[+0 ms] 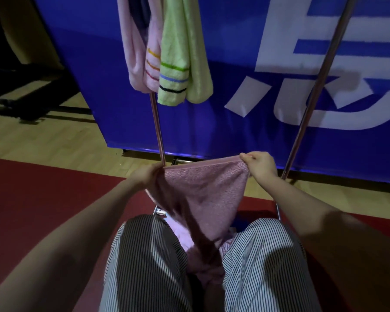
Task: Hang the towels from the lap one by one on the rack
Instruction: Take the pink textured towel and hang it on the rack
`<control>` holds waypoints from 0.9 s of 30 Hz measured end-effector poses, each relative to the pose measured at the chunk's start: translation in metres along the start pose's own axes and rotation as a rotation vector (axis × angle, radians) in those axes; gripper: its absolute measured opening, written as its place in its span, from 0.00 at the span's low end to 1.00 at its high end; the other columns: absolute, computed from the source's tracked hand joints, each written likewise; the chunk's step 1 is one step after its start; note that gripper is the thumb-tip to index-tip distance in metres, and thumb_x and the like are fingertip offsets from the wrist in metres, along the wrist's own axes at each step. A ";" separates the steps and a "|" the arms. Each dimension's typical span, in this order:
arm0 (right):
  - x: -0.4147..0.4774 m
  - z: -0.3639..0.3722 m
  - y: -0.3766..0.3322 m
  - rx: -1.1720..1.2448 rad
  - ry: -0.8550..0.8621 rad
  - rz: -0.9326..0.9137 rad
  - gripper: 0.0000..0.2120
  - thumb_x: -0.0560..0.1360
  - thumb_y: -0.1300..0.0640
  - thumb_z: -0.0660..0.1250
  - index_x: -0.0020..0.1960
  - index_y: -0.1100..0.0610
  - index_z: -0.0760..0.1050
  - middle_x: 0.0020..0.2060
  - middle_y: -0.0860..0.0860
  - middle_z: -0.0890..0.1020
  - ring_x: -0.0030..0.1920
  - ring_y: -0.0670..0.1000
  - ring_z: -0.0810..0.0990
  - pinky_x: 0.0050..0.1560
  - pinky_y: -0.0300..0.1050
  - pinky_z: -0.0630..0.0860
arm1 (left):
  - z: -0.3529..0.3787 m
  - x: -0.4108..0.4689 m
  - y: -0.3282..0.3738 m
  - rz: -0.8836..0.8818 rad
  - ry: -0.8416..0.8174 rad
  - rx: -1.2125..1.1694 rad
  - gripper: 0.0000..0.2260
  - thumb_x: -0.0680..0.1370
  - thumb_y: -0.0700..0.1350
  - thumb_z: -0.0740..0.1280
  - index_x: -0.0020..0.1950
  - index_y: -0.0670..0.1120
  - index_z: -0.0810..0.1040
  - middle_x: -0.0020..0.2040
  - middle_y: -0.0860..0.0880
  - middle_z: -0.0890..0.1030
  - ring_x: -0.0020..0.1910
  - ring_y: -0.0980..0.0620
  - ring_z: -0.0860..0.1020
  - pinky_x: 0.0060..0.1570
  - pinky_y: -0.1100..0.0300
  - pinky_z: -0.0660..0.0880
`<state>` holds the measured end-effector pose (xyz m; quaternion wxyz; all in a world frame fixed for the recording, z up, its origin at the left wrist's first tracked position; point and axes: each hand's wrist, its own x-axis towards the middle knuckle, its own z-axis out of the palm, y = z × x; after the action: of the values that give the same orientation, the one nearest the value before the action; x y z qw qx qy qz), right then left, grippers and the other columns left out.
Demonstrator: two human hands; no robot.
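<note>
A dusty pink towel [203, 190] is stretched above trousers [149, 262] in fine black-and-white stripes. On the coppery rack [158, 129] hang a pale pink towel [152, 64] banded in yellow, orange and red, and a lime green towel [180, 52] banded in green, blue and black. Behind, a royal blue banner [234, 97] carries white lettering; a dark red mat [43, 188] covers the pale wood floor [43, 136].

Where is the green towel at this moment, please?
The green towel hangs from the rack at the top centre of the head view, touching the pink striped towel on its left, above and beyond the two hands.
</note>
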<state>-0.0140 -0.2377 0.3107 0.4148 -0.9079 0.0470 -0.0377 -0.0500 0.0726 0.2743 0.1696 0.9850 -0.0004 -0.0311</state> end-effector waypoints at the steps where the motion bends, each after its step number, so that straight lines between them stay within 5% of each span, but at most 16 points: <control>1: -0.002 -0.003 -0.003 -0.002 0.015 0.011 0.14 0.75 0.49 0.65 0.48 0.59 0.82 0.45 0.57 0.84 0.49 0.58 0.80 0.48 0.48 0.74 | -0.005 -0.002 0.000 -0.015 0.024 0.013 0.09 0.80 0.42 0.57 0.55 0.42 0.75 0.52 0.41 0.79 0.50 0.43 0.76 0.42 0.57 0.64; 6: -0.011 -0.025 -0.033 0.103 0.103 0.109 0.20 0.77 0.49 0.62 0.30 0.58 0.74 0.33 0.56 0.78 0.40 0.58 0.76 0.39 0.45 0.67 | -0.038 0.000 0.033 -0.095 0.336 -0.150 0.08 0.80 0.42 0.57 0.51 0.40 0.75 0.45 0.40 0.79 0.44 0.42 0.76 0.39 0.57 0.65; 9: -0.013 -0.025 -0.059 0.335 0.049 0.199 0.19 0.75 0.51 0.64 0.28 0.57 0.72 0.32 0.56 0.79 0.41 0.58 0.79 0.46 0.49 0.77 | -0.052 0.008 0.081 -0.228 0.454 -0.463 0.09 0.78 0.44 0.63 0.46 0.39 0.78 0.41 0.46 0.77 0.41 0.49 0.74 0.40 0.59 0.67; 14: -0.031 -0.001 -0.100 0.532 -0.125 0.267 0.15 0.75 0.52 0.67 0.34 0.60 0.75 0.40 0.61 0.83 0.42 0.59 0.83 0.51 0.58 0.80 | -0.052 0.012 0.150 -0.331 0.148 -1.082 0.11 0.73 0.47 0.71 0.37 0.42 0.75 0.36 0.44 0.78 0.37 0.48 0.77 0.37 0.58 0.73; 21: -0.050 -0.010 -0.114 0.533 -0.213 0.317 0.30 0.80 0.40 0.46 0.54 0.61 0.78 0.55 0.61 0.81 0.54 0.59 0.80 0.59 0.53 0.77 | -0.043 0.000 0.164 -0.288 -0.079 -1.482 0.17 0.81 0.52 0.58 0.51 0.41 0.79 0.41 0.46 0.83 0.44 0.50 0.79 0.49 0.57 0.77; 25: -0.059 -0.019 -0.115 0.712 -0.363 0.401 0.40 0.78 0.36 0.38 0.65 0.65 0.71 0.62 0.61 0.77 0.63 0.59 0.75 0.58 0.49 0.72 | -0.037 -0.019 0.164 -0.108 -0.238 -1.389 0.11 0.80 0.49 0.60 0.57 0.48 0.78 0.45 0.49 0.81 0.41 0.57 0.80 0.37 0.67 0.75; 27: -0.062 -0.018 -0.115 0.750 -0.385 0.404 0.41 0.77 0.34 0.37 0.65 0.64 0.71 0.63 0.60 0.76 0.64 0.58 0.74 0.56 0.49 0.72 | -0.032 -0.023 0.160 -0.021 -0.234 -1.376 0.14 0.80 0.46 0.60 0.66 0.47 0.73 0.56 0.46 0.80 0.52 0.53 0.80 0.46 0.64 0.76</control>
<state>-0.0715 -0.1695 0.4074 0.7144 -0.6586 0.1281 0.1987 -0.0691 -0.0677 0.3594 0.7537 0.6438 0.0108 -0.1317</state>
